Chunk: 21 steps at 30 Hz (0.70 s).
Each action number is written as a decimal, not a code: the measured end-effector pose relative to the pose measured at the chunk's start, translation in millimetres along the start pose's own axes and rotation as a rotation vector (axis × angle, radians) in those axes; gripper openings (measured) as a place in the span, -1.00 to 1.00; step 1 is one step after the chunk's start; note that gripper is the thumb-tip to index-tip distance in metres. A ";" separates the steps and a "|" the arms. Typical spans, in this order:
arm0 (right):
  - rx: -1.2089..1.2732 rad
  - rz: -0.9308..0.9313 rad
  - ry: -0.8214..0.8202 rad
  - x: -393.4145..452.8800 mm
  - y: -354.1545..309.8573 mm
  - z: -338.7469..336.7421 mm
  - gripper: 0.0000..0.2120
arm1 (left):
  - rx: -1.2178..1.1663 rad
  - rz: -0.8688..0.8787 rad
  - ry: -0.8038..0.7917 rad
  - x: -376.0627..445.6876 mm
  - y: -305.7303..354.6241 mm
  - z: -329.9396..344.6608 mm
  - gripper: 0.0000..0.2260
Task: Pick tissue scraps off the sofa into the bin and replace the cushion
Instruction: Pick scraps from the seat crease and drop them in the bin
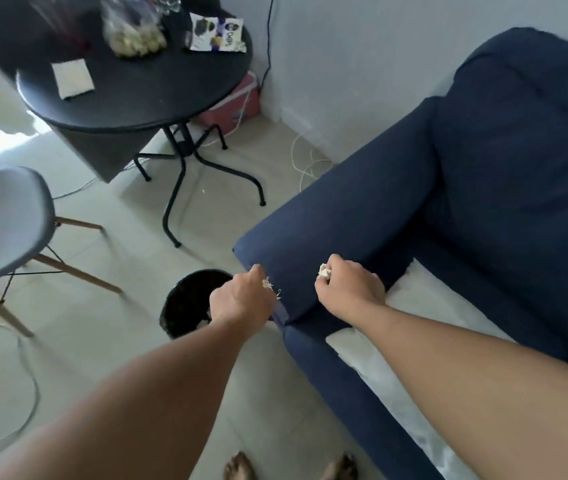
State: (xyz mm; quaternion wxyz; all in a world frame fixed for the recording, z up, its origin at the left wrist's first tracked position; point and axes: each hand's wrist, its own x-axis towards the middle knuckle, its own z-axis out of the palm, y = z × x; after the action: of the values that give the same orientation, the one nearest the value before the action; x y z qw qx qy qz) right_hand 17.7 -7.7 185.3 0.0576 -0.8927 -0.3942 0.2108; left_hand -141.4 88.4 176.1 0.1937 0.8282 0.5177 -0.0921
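The navy sofa (483, 174) fills the right side, its seat base (424, 299) bare and white where no seat cushion lies. My left hand (241, 299) is closed on white tissue scraps (269, 285), held above the right rim of the black bin (185, 303) on the floor beside the sofa armrest (327, 216). My right hand (348, 289) is closed on another wad of tissue scraps (324, 271) over the front of the armrest. White scraps lie inside the bin. A seat cushion is not in view.
A round black table (137, 91) with snack bags and a napkin stands at the back left. A grey chair (2, 226) with wooden legs is at the left. Cables lie on the tiled floor (109, 341). My bare feet show at the bottom edge.
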 end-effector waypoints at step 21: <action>-0.103 -0.298 -0.169 28.5 -197.1 108.5 -0.79 | -0.179 -0.500 0.004 37.6 -203.7 7.4 -0.67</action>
State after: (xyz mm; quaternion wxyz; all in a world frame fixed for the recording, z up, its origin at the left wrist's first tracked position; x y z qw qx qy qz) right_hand -144.8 140.7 130.8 0.0089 -0.8052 -0.5358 0.2539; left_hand -306.1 195.4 110.1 0.2366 0.6541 0.7128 -0.0895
